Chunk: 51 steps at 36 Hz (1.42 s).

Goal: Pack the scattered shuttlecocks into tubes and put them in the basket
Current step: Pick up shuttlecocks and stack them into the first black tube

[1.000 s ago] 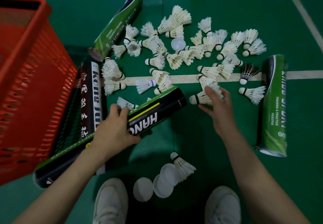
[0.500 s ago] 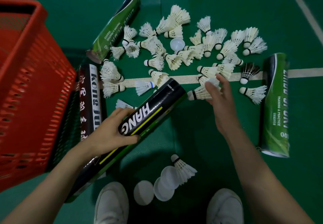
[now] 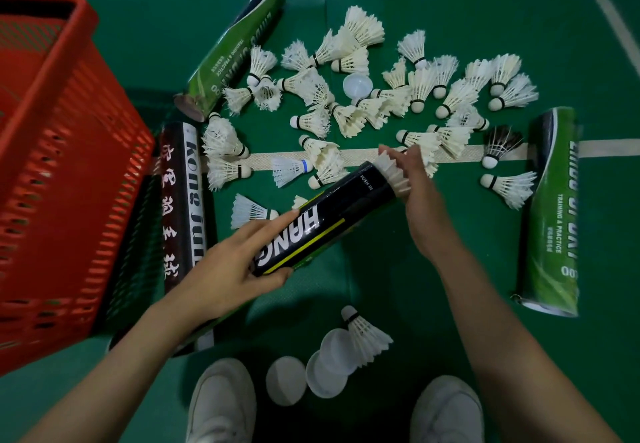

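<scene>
My left hand (image 3: 225, 269) grips a black tube marked HANG (image 3: 332, 217), held tilted above the green floor with its open end up and to the right. At that opening my right hand (image 3: 420, 207) holds a white shuttlecock (image 3: 393, 174), whose feathers stick out of the mouth. Several white shuttlecocks (image 3: 360, 110) lie scattered on the floor beyond, with one dark-feathered shuttlecock (image 3: 498, 145) among them. A red basket (image 3: 59, 172) stands at the left.
A black Kong Jun tube (image 3: 183, 200) lies beside the basket. Two green tubes lie on the floor, one at upper left (image 3: 232, 51), one at right (image 3: 550, 214). Three white caps (image 3: 311, 370) and one shuttlecock (image 3: 363, 335) lie near my shoes.
My left hand lifted the black tube off the floor and tilted it. My right hand picked a shuttlecock from the pile and brought it to the tube's open end.
</scene>
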### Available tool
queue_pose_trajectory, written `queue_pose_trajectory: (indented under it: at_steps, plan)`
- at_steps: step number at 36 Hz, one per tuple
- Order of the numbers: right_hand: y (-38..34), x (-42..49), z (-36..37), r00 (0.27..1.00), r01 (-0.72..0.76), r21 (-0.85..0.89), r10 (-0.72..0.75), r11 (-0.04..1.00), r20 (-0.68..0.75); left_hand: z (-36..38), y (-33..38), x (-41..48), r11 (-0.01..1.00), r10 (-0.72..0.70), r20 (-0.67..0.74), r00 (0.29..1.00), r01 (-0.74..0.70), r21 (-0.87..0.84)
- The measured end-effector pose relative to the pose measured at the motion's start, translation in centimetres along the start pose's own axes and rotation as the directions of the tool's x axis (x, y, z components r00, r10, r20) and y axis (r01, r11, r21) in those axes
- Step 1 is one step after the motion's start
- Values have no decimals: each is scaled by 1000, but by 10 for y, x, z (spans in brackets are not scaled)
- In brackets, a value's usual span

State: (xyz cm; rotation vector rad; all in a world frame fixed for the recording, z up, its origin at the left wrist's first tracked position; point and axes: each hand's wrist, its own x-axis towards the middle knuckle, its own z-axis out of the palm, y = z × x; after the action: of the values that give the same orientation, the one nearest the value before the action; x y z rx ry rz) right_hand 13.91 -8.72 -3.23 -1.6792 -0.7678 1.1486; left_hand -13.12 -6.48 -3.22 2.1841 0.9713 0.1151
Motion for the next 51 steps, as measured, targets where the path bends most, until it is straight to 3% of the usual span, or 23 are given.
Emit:
queue_pose_trajectory:
  at_steps: [8,13,16,18,21,26,31,35,37,41,44,47,51]
  plan:
    - [12,14,19,973,-67,-61,78,996,218,-1,-4,-1,997,-21,-47,999,24,77]
    - [28,26,35,992,-114,31,116,993,-50,-2,-17,0,984,-154,-184,971,167,55]
    - [48,26,43,997,-30,-284,47,958,53,-5,-26,2,968,-240,-216,946,250,21]
    - [61,24,50,977,146,-450,-58,881,203,-7,-27,2,959,-261,-221,940,279,52]
    - [73,28,61,908,387,-639,-156,664,388,-6,-29,2,948,-285,-220,933,308,79]
    - [74,30,78,841,505,-752,-46,425,539,-5,-32,0,940,-321,-226,920,339,46]
    - [81,25,82,828,560,-805,-92,197,553,-3,-30,0,941,-317,-216,923,334,46]
    - [88,19,75,857,515,-830,-148,214,493,-2,-29,-1,945,-309,-207,928,325,44]
    - [93,18,67,874,485,-830,-179,276,451,-1,-28,-2,948,-300,-202,932,314,42]
    - [98,15,47,962,262,-766,-93,588,258,3,-27,-5,955,-277,-198,940,292,49]
    - [95,13,30,994,108,-657,-105,746,44,6,-24,-5,956,-270,-192,943,287,63]
    - [79,14,12,976,-21,-440,-78,898,-206,9,-19,-6,959,-254,-169,952,270,82]
    - [55,21,-8,908,-76,-211,-20,975,-419,12,-12,-7,974,-188,-135,973,203,100]
